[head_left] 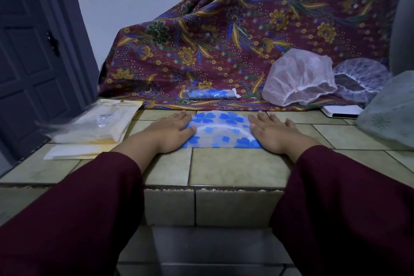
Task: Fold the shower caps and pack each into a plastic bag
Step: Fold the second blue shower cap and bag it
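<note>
A clear shower cap with blue flowers [220,129] lies folded flat into a half circle on the tiled counter [235,168]. My left hand [171,131] presses its left end with straight fingers. My right hand [274,133] lies flat on its right end. A packed blue cap in a plastic bag [209,93] rests behind on the patterned cloth. A pink-print cap [299,77] and a purple-print cap [360,80] sit unfolded at the back right. Empty plastic bags [96,127] are stacked at the left.
A maroon batik cloth [224,36] drapes over something bulky along the back. A white flat box [342,111] and a pale green plastic bag [389,114] sit at the right. The counter's front edge drops off below my forearms. A dark door [29,63] stands at the left.
</note>
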